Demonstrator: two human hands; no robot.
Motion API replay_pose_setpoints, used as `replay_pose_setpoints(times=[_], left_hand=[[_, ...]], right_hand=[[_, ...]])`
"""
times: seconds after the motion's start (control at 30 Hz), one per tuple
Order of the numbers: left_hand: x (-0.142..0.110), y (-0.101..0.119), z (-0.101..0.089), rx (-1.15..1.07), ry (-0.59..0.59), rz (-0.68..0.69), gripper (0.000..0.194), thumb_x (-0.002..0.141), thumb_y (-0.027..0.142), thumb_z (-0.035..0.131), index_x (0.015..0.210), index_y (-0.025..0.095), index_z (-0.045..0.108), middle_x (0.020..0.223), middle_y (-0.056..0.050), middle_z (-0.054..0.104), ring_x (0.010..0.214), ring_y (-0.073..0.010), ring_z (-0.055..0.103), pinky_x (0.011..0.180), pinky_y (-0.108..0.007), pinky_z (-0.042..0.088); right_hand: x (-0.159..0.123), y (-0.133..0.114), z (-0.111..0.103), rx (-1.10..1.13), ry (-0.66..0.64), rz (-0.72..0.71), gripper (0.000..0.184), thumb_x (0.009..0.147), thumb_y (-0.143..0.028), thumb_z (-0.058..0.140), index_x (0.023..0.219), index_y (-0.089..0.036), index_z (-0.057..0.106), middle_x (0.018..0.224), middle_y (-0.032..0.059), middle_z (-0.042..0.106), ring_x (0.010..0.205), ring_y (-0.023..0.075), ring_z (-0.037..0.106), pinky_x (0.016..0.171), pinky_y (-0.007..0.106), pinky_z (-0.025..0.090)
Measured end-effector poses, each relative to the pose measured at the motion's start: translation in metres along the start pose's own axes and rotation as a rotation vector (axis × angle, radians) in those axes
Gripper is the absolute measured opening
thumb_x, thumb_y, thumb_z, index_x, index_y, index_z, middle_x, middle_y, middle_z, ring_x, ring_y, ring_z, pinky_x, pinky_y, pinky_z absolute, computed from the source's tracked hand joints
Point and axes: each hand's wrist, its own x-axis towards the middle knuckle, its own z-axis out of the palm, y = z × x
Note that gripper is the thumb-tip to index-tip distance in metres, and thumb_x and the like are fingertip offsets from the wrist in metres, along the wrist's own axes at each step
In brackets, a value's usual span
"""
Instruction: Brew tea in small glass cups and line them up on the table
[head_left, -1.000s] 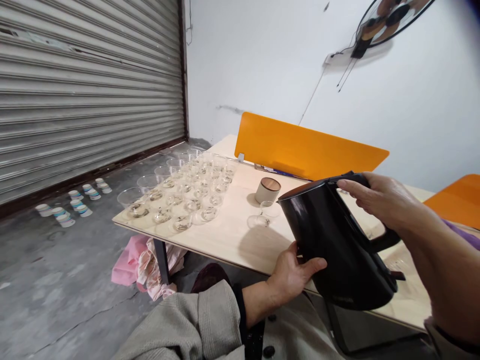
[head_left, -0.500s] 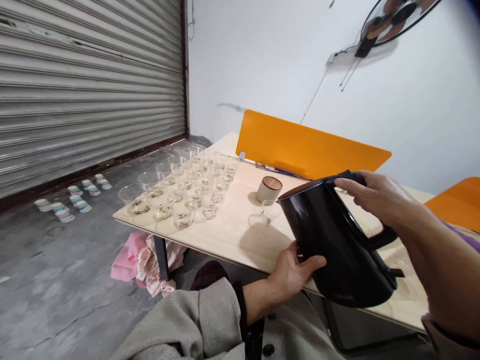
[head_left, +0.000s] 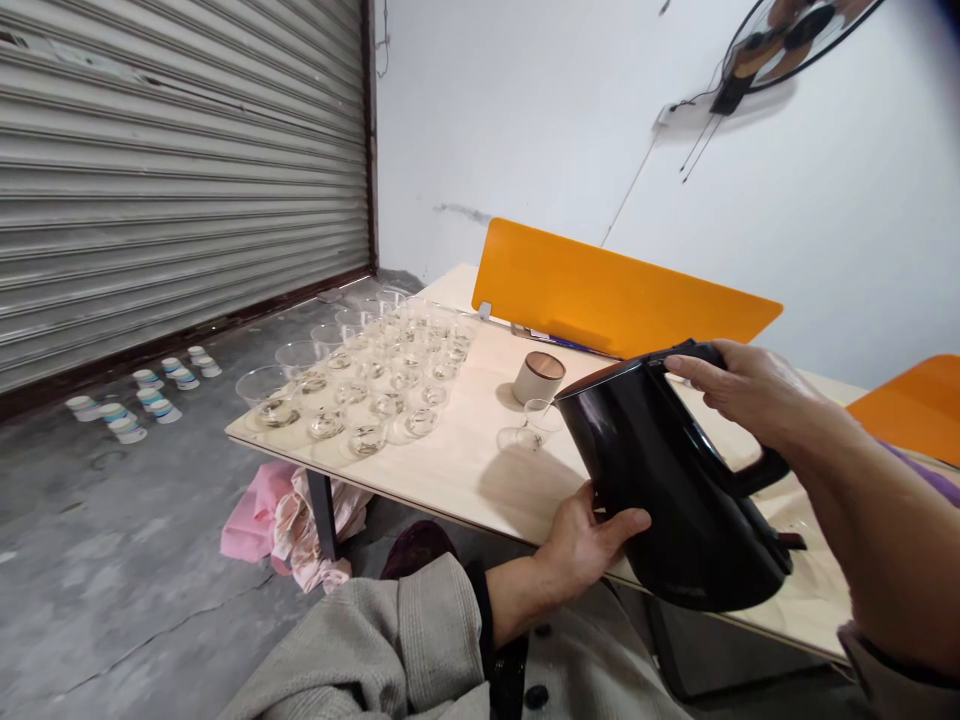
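Black kettle (head_left: pixel 675 490), tilted, its spout just beside the rim of a lone clear cup (head_left: pixel 538 425) on the wooden table (head_left: pixel 465 465). Many clear cups (head_left: pixel 386 403) standing grouped at one end suggest an advanced stage, with the lone cup apparently being worked on; whether liquid flows, and how much is left, cannot be told. The right hand (head_left: pixel 750 385) is closed around the handle; the left hand (head_left: pixel 585 545) clasps the body's near side, thumb in front, fingers mostly hidden, placing the kettle between both hands.

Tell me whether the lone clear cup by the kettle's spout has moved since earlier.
No: measured against the orange divider, the cup shows no visible shift either way.
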Motion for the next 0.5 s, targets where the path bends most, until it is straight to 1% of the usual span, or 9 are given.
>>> replay_pose_setpoints(times=[0.17,0.37,0.5], left_hand=[[-0.0018,0.0032,0.0003,0.004,-0.007,0.007,0.074,0.077,0.055,0.086,0.134,0.012,0.064,0.132,-0.016,0.071,0.123,-0.037,0.066,0.108,-0.051,0.052],[-0.0023,0.005,0.0004,0.02,0.002,0.002,0.073,0.077,0.055,0.086,0.133,0.013,0.065,0.131,-0.015,0.072,0.123,-0.0359,0.066,0.108,-0.049,0.052],[-0.0025,0.0046,0.0013,0.009,0.005,-0.008,0.074,0.076,0.055,0.086,0.132,0.011,0.064,0.131,-0.017,0.072,0.121,-0.0363,0.067,0.107,-0.05,0.053]], right_hand=[[0.0024,0.0004,0.0012,-0.032,-0.002,-0.002,0.046,0.085,-0.065,0.057,0.072,-0.022,0.056,0.058,0.0026,0.058,0.054,0.0183,0.053,0.056,0.032,0.038],[0.0008,-0.004,0.0003,-0.036,-0.016,0.008,0.045,0.086,-0.064,0.056,0.074,-0.021,0.057,0.06,0.0022,0.058,0.057,0.0186,0.055,0.057,0.032,0.038],[-0.0012,-0.0069,-0.0005,-0.026,-0.02,0.007,0.044,0.086,-0.064,0.057,0.074,-0.021,0.057,0.06,0.0018,0.058,0.056,0.0179,0.054,0.056,0.032,0.038]])
